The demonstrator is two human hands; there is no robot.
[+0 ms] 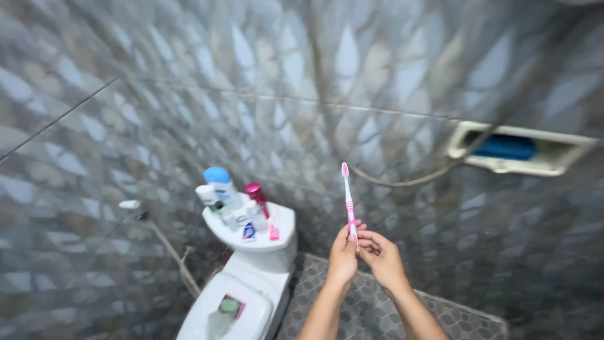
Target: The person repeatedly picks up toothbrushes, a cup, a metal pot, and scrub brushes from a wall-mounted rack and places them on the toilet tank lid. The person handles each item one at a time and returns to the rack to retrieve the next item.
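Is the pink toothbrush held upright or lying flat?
Upright. The toothbrush stands near vertical, head on top, its handle pinched between the left hand and right hand.

Toilet tank top (284, 221): bottles (221, 184) crowd its left & middle, red-capped one (255, 191) at back, small pink item (274, 233) nr front edge. Closed lid (251, 311) carries a green thing (229, 306).
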